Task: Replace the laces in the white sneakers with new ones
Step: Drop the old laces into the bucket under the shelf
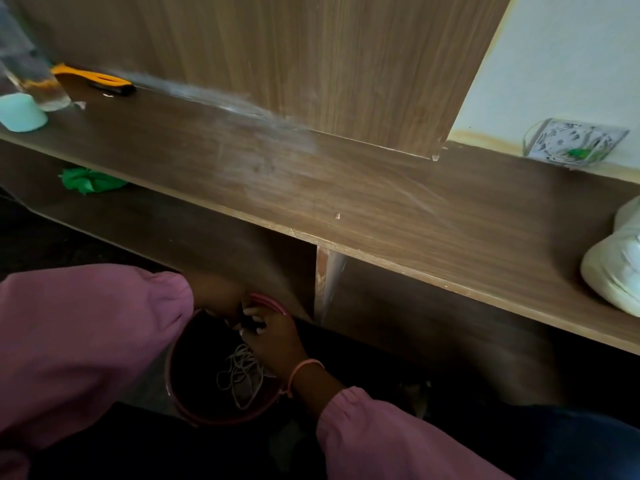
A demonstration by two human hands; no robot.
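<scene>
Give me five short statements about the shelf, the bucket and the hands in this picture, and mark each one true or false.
1. A white sneaker sits on the wooden shelf at the right edge of the view. True.
2. White laces lie inside the pink bucket. True.
3. The bucket stands on top of the shelf. False: it is down below the shelf, in front of the person.
4. Both hands rest on the sneaker. False: the left hand and right hand meet over the bucket, far from the sneaker.
5. An orange and black tool lies on the shelf at the far left. True.
</scene>
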